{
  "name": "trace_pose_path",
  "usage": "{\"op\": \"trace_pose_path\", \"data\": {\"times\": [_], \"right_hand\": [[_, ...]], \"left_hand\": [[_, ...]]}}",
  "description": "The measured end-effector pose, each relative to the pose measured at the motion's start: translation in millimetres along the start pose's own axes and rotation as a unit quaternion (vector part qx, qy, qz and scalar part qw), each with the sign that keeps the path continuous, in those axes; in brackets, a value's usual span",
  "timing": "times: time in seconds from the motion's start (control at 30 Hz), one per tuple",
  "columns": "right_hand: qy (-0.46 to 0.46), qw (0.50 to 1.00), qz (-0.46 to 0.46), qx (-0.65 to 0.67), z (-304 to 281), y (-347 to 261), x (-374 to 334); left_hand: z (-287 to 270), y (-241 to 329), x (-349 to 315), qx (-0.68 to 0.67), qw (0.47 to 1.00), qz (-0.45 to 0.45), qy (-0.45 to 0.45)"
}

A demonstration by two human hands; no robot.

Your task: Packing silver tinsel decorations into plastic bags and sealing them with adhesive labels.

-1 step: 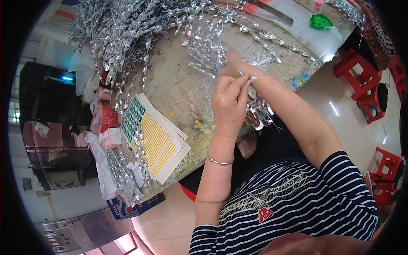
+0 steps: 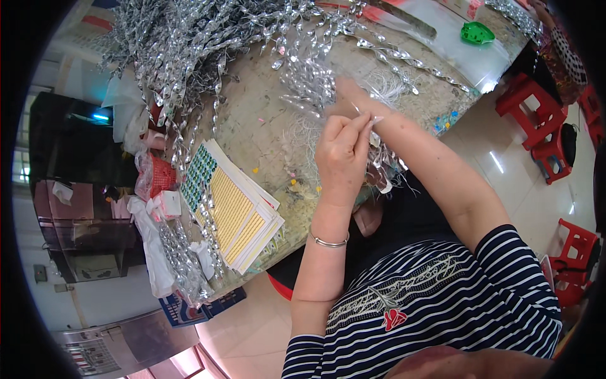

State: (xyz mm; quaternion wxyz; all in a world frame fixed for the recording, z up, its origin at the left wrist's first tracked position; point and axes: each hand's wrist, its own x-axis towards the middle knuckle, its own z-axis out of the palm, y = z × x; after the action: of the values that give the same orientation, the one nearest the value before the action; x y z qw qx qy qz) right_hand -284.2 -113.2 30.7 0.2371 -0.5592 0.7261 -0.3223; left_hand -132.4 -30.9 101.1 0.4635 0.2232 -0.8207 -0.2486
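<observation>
- Broadly, one cluttered desk (image 2: 265, 136) fills the upper middle of the frame.
- One big pile of silver twisted strands (image 2: 180, 57) covers its upper left, too tangled to count singly.
- At least three red stools (image 2: 530, 114) stand along the right edge.
- One stack of printed sheets (image 2: 230, 205), several thick, lies left of centre.
- One clear bag (image 2: 329, 71) is at upper centre, around a silver bundle (image 2: 308, 87). It should be light, soft and slippery, its film easily torn; the rim seems the best place to pinch, since the strands look springy and easily crushed.
- Two hands: the left (image 2: 341, 148) has thumb and forefinger closed on what looks like the bag's edge; the right (image 2: 349, 95) reaches into the plastic, its fingers hidden, so its grip cannot be told.
- One green dish (image 2: 476, 33), upper right.
</observation>
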Motion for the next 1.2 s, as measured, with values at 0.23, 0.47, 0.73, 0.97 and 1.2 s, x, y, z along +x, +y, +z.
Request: {"op": "trace_pose_path", "data": {"times": [0.23,0.47,0.73,0.97,1.2], "right_hand": [[0.054,0.996,-0.012,-0.070,-8.9,-34.2,-43.2],[0.104,0.986,-0.104,-0.081,-4.5,-21.8,-78.8],[0.000,0.991,-0.133,-0.022,-49.2,-14.2,-175.6],[0.135,0.990,-0.016,0.036,-85.2,29.5,-198.5],[0.180,0.982,-0.062,-0.022,-55.9,81.2,-159.9]], "left_hand": [[-1.1,-19.5,-34.6,0.070,0.998,0.003,0.007],[7.3,-28.9,-71.5,0.115,0.989,-0.084,0.041],[10.5,-35.5,-94.0,0.052,0.981,-0.186,0.031],[9.5,-44.2,-96.5,-0.047,0.978,-0.205,0.007],[13.1,-39.2,-95.7,-0.090,0.955,-0.283,0.019]]}}
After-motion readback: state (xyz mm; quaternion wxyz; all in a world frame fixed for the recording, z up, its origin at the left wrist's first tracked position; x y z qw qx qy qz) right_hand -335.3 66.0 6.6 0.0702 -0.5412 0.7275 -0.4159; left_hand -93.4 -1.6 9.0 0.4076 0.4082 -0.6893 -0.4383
